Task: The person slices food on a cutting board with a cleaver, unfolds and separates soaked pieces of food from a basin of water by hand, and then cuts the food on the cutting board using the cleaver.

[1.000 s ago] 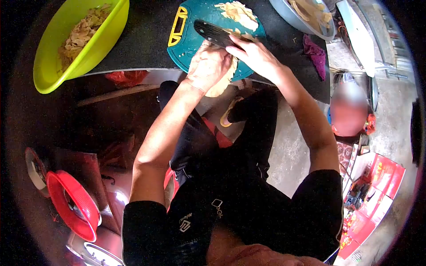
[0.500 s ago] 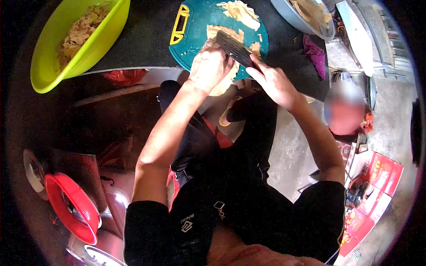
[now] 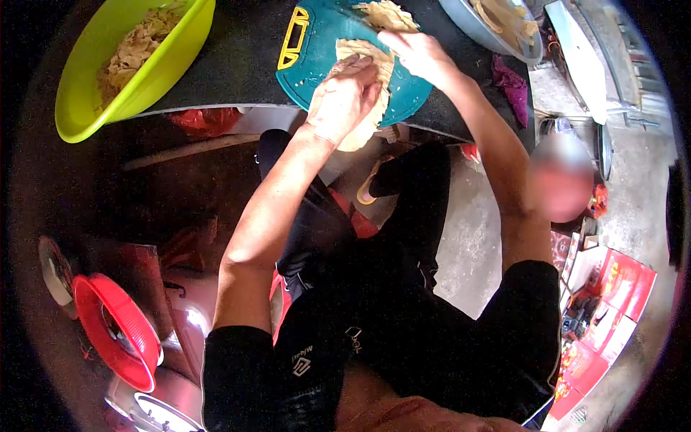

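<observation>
A teal cutting board with a yellow handle lies on the dark table. Across it stretches a tan, folded sheet of food, resembling tofu skin, its near end hanging past the board's edge. My left hand presses on this sheet with bent fingers. Over the board's right side, my right hand grips a knife, whose dark blade is smeared by motion. Cut tan pieces lie at the far side of the board, close to the blade.
A lime-green basin at the left holds tan shreds. At the back right stands a pale basin with more tan sheets. A purple cloth lies near the table's right edge. Red-and-white boxes sit lower right; a red basin lower left.
My right hand has moved up and away with the knife, which was against the sheet beside my left fingers. My left hand stays on the sheet.
</observation>
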The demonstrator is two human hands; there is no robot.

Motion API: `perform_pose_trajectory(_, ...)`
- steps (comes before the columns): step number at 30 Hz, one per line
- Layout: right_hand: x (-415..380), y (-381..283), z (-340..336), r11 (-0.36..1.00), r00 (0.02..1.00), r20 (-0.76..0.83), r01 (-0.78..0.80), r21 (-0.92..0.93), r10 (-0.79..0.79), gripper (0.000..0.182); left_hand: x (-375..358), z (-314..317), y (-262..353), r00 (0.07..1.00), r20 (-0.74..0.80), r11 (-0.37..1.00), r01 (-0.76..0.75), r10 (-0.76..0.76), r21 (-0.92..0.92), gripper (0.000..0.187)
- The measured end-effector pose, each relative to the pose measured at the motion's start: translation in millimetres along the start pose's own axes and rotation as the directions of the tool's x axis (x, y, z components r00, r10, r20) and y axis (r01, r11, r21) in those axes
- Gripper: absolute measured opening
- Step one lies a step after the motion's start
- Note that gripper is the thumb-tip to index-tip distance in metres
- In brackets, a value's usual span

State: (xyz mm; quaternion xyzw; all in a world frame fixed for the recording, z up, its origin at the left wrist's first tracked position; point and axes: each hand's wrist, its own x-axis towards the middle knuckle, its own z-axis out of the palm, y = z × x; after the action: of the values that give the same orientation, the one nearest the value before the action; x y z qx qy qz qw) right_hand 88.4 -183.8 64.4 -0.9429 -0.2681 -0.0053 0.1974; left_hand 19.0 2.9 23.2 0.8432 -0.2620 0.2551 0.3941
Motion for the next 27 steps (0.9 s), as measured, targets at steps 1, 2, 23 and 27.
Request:
perform_pose_trajectory(1, -8.4, 2.4, -2.6, 0.992, 0.993, -0.036, 0.107, -0.065, -0.11, 0.036, -0.6, -3.4, 2.5, 1.0, -0.022, 1.0, 0.01, -0.01, -0.026, 0.017)
perform_pose_trajectory(2, -15.9, -1.8, -8.1, 0.968, 0.973, -0.072, 0.207, -0.139, -0.218, 0.031, -0.9, -5.8, 3.9, 1.0, -0.025, 1.0, 0.016, -0.017, -0.024, 0.017)
perform_pose_trajectory(23, 11.9, 31.6, 43.0, 0.949, 0.9, -0.336, 0.203, -0.243, -0.278, 0.05, -3.4, -3.0, 0.2, 0.998, 0.058, 0.991, -0.038, 0.031, 0.13, 0.028)
perform_pose_trajectory(27, -10.5, -35.6, -29.8, 0.751, 0.805, 0.325, -0.586, 0.304, 0.496, 0.038, -4.4, -0.9, 1.4, 0.998, 0.068, 0.996, -0.01, 0.004, 0.088, 0.034)
